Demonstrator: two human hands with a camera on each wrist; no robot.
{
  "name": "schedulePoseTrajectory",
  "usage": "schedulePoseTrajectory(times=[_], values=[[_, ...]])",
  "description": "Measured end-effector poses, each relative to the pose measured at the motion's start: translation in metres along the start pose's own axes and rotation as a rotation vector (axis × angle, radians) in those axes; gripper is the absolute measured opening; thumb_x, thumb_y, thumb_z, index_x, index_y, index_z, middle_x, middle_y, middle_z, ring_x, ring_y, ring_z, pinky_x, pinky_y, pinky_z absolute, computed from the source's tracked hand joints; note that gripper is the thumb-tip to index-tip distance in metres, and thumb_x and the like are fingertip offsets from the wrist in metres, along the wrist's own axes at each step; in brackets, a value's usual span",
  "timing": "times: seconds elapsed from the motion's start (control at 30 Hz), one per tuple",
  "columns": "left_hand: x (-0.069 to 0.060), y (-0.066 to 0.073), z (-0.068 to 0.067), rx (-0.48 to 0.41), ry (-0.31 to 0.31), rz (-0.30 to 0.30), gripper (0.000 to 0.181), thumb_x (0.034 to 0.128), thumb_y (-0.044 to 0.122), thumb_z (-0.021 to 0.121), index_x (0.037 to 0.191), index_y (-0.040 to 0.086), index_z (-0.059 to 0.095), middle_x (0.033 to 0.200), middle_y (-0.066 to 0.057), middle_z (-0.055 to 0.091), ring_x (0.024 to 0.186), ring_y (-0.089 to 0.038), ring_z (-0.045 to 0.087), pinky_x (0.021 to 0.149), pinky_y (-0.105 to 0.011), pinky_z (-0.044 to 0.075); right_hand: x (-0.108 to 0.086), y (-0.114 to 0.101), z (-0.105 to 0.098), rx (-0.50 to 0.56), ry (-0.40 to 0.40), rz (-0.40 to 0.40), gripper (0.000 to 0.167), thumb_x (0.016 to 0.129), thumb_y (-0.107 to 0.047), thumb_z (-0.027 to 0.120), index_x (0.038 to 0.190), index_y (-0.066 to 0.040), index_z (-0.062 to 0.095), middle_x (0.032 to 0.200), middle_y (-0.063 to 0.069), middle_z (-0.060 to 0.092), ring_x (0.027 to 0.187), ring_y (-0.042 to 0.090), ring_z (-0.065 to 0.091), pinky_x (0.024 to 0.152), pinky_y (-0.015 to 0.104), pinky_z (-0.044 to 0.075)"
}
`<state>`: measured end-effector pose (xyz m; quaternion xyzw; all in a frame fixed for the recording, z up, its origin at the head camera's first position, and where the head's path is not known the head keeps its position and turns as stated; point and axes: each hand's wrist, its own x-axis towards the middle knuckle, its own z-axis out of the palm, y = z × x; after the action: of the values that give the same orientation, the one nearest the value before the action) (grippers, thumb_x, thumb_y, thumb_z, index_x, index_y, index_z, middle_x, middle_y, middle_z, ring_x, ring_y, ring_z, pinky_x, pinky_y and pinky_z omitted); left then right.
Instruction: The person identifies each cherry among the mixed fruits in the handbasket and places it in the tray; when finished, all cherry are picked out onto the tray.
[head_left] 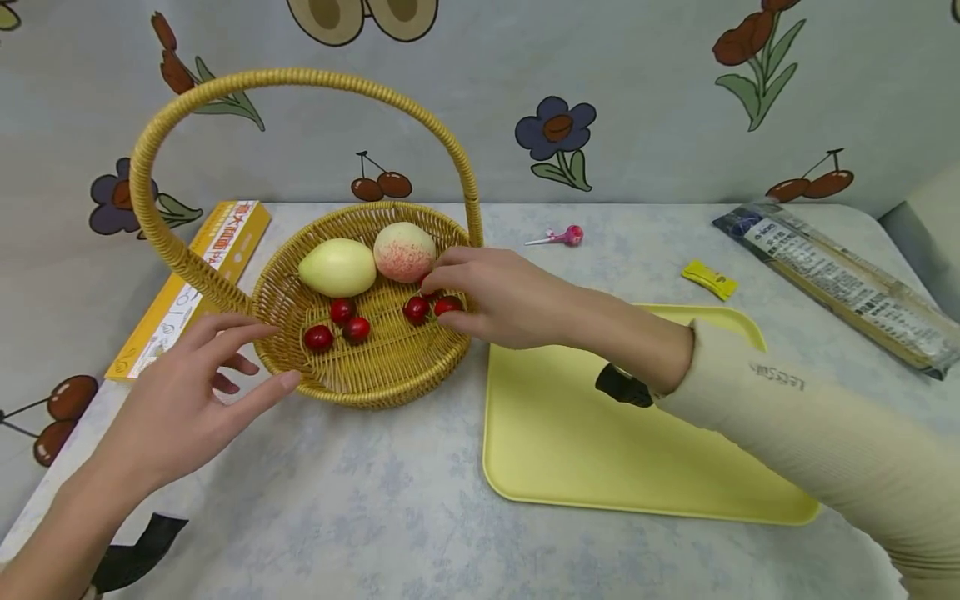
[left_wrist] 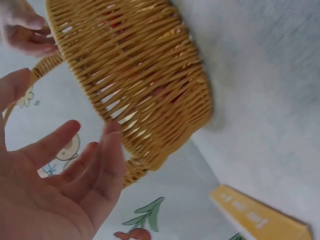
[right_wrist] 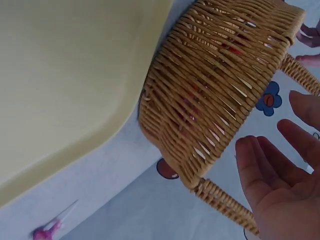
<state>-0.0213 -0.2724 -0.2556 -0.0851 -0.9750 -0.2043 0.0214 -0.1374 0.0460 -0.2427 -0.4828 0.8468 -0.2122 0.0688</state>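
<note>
A wicker basket [head_left: 367, 397] with a tall arched handle stands on the table. Inside lie a pale yellow-green fruit [head_left: 337, 268], a peach [head_left: 405, 252] with a red-speckled side, and several red cherries [head_left: 356, 330]. My right hand [head_left: 498, 296] reaches over the basket's right rim, fingers loosely bent beside the peach and the right-hand cherries. Nothing shows between its fingers in the right wrist view. At the left rim is my left hand [head_left: 191, 400], thumb and fingers spread, holding nothing. Whether the fingertips touch the wicker I cannot tell.
A yellow tray [head_left: 637, 467] lies right of the basket, under my right forearm. Behind it are a pink lollipop [head_left: 573, 236] and a small yellow packet [head_left: 709, 279]. A long plastic package [head_left: 840, 287] lies far right. A yellow-and-white box [head_left: 157, 329] sits left of the basket.
</note>
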Motion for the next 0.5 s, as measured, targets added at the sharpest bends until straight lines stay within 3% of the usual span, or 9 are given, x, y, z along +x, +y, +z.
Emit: schedulePoseTrajectory(times=[0.17, 0.27, 0.37, 0.4, 0.5], values=[[0.0, -0.009, 0.013, -0.153, -0.069, -0.029, 0.058, 0.0874, 0.038, 0.076, 0.129, 0.001, 0.059, 0.13, -0.014, 0.049, 0.108, -0.032, 0.053, 0.081, -0.048, 0.055, 0.023, 0.003, 0.007, 0.0, -0.108, 0.039, 0.032, 0.093, -0.012, 0.065, 0.124, -0.005, 0.065, 0.123, 0.009, 0.06, 0.11, 0.023, 0.055, 0.095, 0.034, 0.044], [0.0, -0.012, 0.018, -0.221, -0.078, -0.041, 0.058, 0.0878, 0.035, 0.076, 0.129, -0.001, 0.058, 0.131, -0.015, 0.046, 0.114, -0.033, 0.05, 0.085, -0.027, 0.054, 0.033, 0.006, 0.009, -0.03, -0.17, 0.057, 0.033, 0.093, -0.01, 0.066, 0.126, -0.005, 0.065, 0.126, 0.009, 0.059, 0.115, 0.022, 0.054, 0.1, 0.035, 0.041], [0.0, -0.014, 0.021, -0.291, -0.079, -0.061, 0.056, 0.088, 0.032, 0.077, 0.127, -0.002, 0.056, 0.131, -0.016, 0.043, 0.118, -0.035, 0.047, 0.083, -0.005, 0.042, 0.042, 0.009, 0.012, -0.057, -0.226, 0.066, 0.034, 0.091, -0.006, 0.066, 0.124, -0.006, 0.065, 0.126, 0.008, 0.059, 0.116, 0.023, 0.053, 0.101, 0.038, 0.041], [0.0, -0.015, 0.021, -0.308, -0.077, -0.066, 0.054, 0.0879, 0.031, 0.077, 0.125, -0.002, 0.057, 0.13, -0.016, 0.042, 0.118, -0.035, 0.047, 0.082, -0.001, 0.038, 0.045, 0.011, 0.013, -0.061, -0.242, 0.067, 0.033, 0.09, -0.004, 0.066, 0.123, -0.006, 0.066, 0.125, 0.008, 0.06, 0.115, 0.023, 0.053, 0.101, 0.038, 0.041], [0.001, -0.015, 0.024, -0.342, -0.057, -0.073, 0.046, 0.0872, 0.027, 0.078, 0.116, -0.003, 0.059, 0.129, -0.015, 0.042, 0.117, -0.033, 0.047, 0.082, -0.002, 0.039, 0.052, 0.014, 0.015, -0.067, -0.281, 0.068, 0.033, 0.087, 0.0, 0.065, 0.119, -0.007, 0.067, 0.12, 0.006, 0.062, 0.111, 0.022, 0.054, 0.097, 0.039, 0.042]])
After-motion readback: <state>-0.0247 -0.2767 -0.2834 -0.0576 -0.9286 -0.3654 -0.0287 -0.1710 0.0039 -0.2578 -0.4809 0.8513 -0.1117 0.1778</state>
